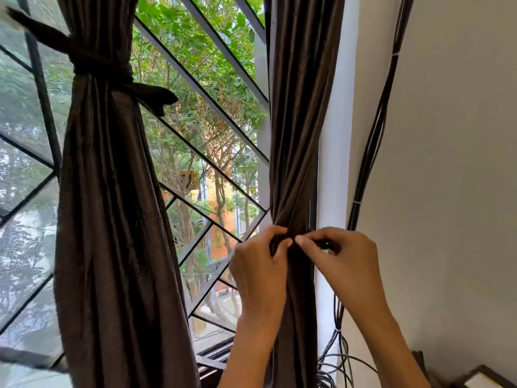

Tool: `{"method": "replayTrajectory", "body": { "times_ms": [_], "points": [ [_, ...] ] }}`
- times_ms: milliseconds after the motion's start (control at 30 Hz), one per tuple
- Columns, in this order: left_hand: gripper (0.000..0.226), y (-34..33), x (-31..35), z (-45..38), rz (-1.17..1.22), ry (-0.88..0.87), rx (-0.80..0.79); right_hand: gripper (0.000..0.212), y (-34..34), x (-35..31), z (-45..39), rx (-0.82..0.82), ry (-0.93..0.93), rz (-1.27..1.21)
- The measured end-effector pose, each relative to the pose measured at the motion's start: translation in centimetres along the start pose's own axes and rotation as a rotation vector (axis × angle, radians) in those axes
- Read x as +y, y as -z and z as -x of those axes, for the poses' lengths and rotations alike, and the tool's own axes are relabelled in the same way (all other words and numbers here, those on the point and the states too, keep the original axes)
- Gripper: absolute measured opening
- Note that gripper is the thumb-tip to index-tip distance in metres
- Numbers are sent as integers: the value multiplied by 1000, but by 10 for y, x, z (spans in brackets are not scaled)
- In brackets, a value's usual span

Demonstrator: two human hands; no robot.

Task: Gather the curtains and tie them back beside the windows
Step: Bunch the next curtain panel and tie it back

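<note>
Brown right curtain (pixel 296 135) is bunched where left hand (pixel 261 271) and right hand (pixel 342 264) pinch its dark tie (pixel 324 244).

just two bare hands, left hand (pixel 261 264) and right hand (pixel 345 261), bare forearms, no sleeves, rings or watch showing

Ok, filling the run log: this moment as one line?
left curtain: tied | right curtain: gathered | left hand, right hand: pinching it

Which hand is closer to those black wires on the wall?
Right. The right hand pinches the curtain just beside the wires. The left hand grips the curtain's other side, farther from them.
</note>
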State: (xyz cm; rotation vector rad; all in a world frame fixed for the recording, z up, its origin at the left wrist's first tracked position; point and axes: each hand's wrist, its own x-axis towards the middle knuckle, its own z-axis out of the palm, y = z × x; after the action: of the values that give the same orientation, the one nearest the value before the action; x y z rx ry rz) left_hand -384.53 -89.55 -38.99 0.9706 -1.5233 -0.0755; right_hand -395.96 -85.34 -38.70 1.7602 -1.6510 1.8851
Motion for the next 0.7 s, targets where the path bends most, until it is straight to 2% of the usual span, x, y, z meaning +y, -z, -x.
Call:
{"method": "replayTrajectory", "body": {
  "times_ms": [133, 200, 333, 400, 500, 567, 700],
  "points": [
    [20, 7, 6, -1, 51, -77, -46, 9, 9, -16, -6, -175, -149, -382],
    [27, 13, 3, -5, 80, -79, -81, 23, 12, -10, -8, -297, -193, -462],
    [36, 20, 2, -14, 199, 15, -253, 47, 4, 1, 0, -294, -126, -418],
    [38, 24, 1, -17, 270, 72, -330, 54, -3, 2, 8, -282, -44, -312],
    [39, 30, 1, -18, 431, 176, -414, 77, -13, 8, 18, -297, 47, -200],
    [39, 29, 2, -16, 492, 208, -416, 82, -16, 12, 20, -292, 63, -177],
    [22, 23, 1, -13, 520, 191, -367, 85, -20, 19, 19, -284, 97, -154]
  ]
}}
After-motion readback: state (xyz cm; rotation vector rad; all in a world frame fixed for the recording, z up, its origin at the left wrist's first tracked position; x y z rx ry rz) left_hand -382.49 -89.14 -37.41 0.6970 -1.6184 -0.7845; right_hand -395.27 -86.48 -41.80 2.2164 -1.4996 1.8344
